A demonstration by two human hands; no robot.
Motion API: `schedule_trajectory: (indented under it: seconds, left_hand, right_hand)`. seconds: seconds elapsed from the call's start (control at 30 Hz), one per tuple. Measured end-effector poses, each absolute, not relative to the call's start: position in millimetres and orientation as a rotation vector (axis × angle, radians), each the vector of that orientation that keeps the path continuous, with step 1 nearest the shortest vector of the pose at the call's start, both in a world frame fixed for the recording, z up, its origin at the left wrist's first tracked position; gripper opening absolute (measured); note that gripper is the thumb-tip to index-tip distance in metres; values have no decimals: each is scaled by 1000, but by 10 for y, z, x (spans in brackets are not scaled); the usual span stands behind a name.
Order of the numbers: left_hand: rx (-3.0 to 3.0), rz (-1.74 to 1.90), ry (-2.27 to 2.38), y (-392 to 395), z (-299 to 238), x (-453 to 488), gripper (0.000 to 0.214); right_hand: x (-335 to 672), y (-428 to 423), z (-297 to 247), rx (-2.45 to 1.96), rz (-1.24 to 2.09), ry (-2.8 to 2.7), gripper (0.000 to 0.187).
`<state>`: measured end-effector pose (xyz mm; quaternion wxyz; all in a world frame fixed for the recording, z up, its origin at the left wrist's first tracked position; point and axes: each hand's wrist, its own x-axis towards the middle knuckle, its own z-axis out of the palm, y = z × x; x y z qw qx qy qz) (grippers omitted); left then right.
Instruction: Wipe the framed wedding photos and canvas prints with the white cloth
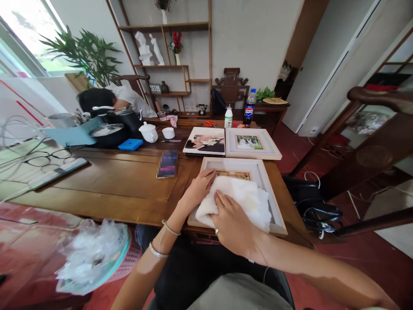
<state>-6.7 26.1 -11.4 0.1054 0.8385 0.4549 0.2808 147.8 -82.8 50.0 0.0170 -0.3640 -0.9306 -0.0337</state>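
A pale wooden picture frame (272, 196) lies flat near the table's front edge, with a brownish print (237, 174) showing at its upper part. A fluffy white cloth (253, 196) is spread over the lower part of the frame and hides most of the print. My right hand (234, 217), with a ring on it, presses down on the cloth, fingers bent into its folds. Over the frame's left rail lies my left hand (203, 185), its fingers hooked inside the border beside the cloth; its thumb is hidden.
Behind are a photo panel (206, 141), a second framed photo (253, 143), a milk bottle (228, 117) and a cola bottle (249, 107). A phone (167, 163), teapot (148, 132) and power strip (61, 172) are leftward. A person (112, 101) leans beyond the pots. A bag-filled basket (125, 262) stands lower left.
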Motion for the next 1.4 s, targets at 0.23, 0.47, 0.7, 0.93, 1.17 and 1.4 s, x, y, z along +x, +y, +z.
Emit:
schedule_trajectory:
  seconds: [0.23, 0.47, 0.7, 0.93, 1.17, 1.4]
  left_hand:
    - [2499, 849, 1322, 253, -114, -70, 39]
    - [2497, 855, 1327, 223, -96, -71, 39]
    - [2513, 827, 1338, 238, -116, -76, 39]
    - [2511, 819, 1340, 233, -104, -63, 39]
    - [2513, 835, 1336, 218, -71, -53, 35]
    - [2483, 819, 1326, 233, -71, -53, 36]
  right_hand:
    - [2013, -960, 494, -1247, -120, -2848, 32]
    - [2674, -846, 617, -1416, -57, -2764, 41]
    - [2747, -23, 477, -1438, -174, -2652, 41]
    - [2251, 460, 627, -1226, -269, -2584, 47]
    - [1584, 699, 642, -824, -232, -2847, 41]
    - [1929, 674, 607, -934, -243, -2847, 35]
